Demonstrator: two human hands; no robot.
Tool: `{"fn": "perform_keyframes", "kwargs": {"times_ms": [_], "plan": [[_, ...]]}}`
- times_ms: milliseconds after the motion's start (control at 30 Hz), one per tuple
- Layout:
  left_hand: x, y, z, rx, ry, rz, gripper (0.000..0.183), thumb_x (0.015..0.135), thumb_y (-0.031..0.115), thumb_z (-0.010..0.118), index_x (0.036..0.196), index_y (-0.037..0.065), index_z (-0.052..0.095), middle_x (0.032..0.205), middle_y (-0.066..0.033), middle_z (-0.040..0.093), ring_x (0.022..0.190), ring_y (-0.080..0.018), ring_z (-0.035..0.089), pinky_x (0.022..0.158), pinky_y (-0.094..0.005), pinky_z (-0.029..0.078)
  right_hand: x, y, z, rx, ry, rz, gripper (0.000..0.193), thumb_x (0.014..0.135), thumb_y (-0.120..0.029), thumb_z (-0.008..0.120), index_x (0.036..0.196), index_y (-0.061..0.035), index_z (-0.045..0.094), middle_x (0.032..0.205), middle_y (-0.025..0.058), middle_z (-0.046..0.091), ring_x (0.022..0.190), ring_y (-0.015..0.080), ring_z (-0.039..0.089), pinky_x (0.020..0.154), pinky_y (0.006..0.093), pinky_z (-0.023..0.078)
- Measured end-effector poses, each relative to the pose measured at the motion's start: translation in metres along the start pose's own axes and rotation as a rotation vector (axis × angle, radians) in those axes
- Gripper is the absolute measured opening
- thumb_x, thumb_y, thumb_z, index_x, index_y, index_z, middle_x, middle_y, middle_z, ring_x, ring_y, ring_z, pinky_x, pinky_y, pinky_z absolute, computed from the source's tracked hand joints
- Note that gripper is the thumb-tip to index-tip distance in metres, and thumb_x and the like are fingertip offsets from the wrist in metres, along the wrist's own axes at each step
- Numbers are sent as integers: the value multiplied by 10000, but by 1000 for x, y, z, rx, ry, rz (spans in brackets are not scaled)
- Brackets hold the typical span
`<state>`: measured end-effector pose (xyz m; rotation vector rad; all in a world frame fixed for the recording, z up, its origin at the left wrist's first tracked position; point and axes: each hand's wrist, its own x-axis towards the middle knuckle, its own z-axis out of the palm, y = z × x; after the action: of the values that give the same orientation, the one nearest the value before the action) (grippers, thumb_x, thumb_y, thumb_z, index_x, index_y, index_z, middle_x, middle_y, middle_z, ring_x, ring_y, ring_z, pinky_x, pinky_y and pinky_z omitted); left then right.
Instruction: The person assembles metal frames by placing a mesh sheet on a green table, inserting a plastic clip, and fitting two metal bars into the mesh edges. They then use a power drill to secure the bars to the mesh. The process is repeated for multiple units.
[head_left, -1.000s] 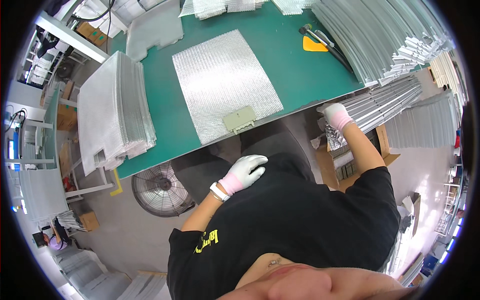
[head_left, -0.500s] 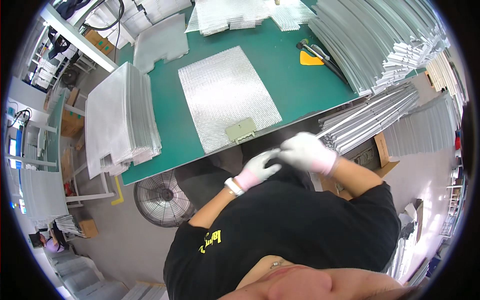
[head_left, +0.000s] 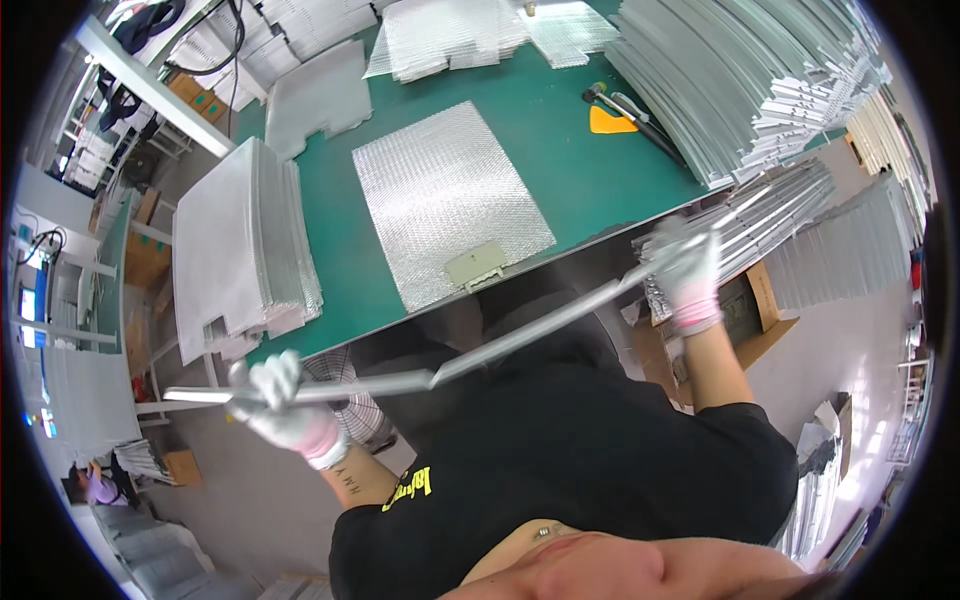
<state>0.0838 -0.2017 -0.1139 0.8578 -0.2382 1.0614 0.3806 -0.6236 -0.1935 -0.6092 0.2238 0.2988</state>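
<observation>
A long, thin silvery metal strip [head_left: 535, 332], kinked near its middle, stretches across in front of my body. My left hand [head_left: 280, 405], in a white glove with a pink cuff, is closed around it near its left end. Farther right, my gloved right hand [head_left: 690, 268] grips the strip toward its other end; motion blurs those fingers somewhat. Beyond the strip, a silvery mesh sheet [head_left: 440, 185] lies flat on the green table [head_left: 590, 195]. A small grey-green plate [head_left: 475, 264] rests on the sheet's near edge.
Stacked mesh panels [head_left: 225, 240] stand at the table's left. A hammer [head_left: 640, 115] and an orange-yellow piece [head_left: 610, 121] lie near tall stacks of grey strips [head_left: 700, 80]. More metal strips [head_left: 770, 225] and an open carton [head_left: 760, 310] are at right; a floor fan [head_left: 360, 420] is below left.
My hands, close together before, have moved wide apart, left hand to the left and right hand to the right. The kinked metal strip now spans between them.
</observation>
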Motion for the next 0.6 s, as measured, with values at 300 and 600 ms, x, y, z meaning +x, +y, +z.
{"fn": "perform_keyframes", "kwargs": {"times_ms": [300, 600], "plan": [[-46, -62, 11, 443, -182, -524, 754, 1004, 628, 327, 953, -53, 645, 488, -2, 439, 400, -110, 397, 404, -265, 341, -19, -57, 143, 216, -602, -391, 249, 968, -301, 595, 846, -83, 593, 778, 49, 568, 740, 160, 541, 702, 341, 466], [-108, -117, 29, 1538, -42, 35, 538, 969, 255, 543, 1368, -82, 415, 1251, -259, 509, 1210, -351, 501, 1046, -479, 391, 91, 101, 120, -247, -342, 136, 235, 1008, -307, 553, 935, -84, 554, 865, 49, 591, 822, 171, 587, 778, 321, 505]]}}
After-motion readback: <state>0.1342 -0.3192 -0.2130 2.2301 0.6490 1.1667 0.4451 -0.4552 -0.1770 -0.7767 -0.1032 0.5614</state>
